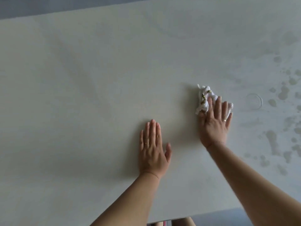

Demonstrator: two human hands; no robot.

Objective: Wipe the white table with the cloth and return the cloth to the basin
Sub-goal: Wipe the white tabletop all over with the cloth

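On the left side of the white table [73, 79] the plain top stretches wide, from the far edge at the top of the view down to the bottom. The far edge runs slightly slanted, and behind it a strip of grey floor [48, 5] shows. This side looks dry and even, with only soft shadows on it.

Near the middle, the left hand [152, 150] lies flat on the table, palm down. Its 4 fingers are straight and close together and the thumb is a little apart; it is released and holds nothing. A thin ring [146, 142] sits on 1 finger.

To the right of it, well apart, the right hand [215, 124] presses down on the cloth [204, 98] with straight, spread fingers. It does not clench the cloth; the fingers only lie on top of it. The cloth is white, crumpled into a small bunch, with some small green-yellow marks. It lies on the table under and beyond the fingertips, right of the centre.

Further right, the surface carries many wet patches [283, 92] and 1 round water mark [254, 101] just beside the cloth. At the bottom right, the near edge of the table shows between the 2 forearms.
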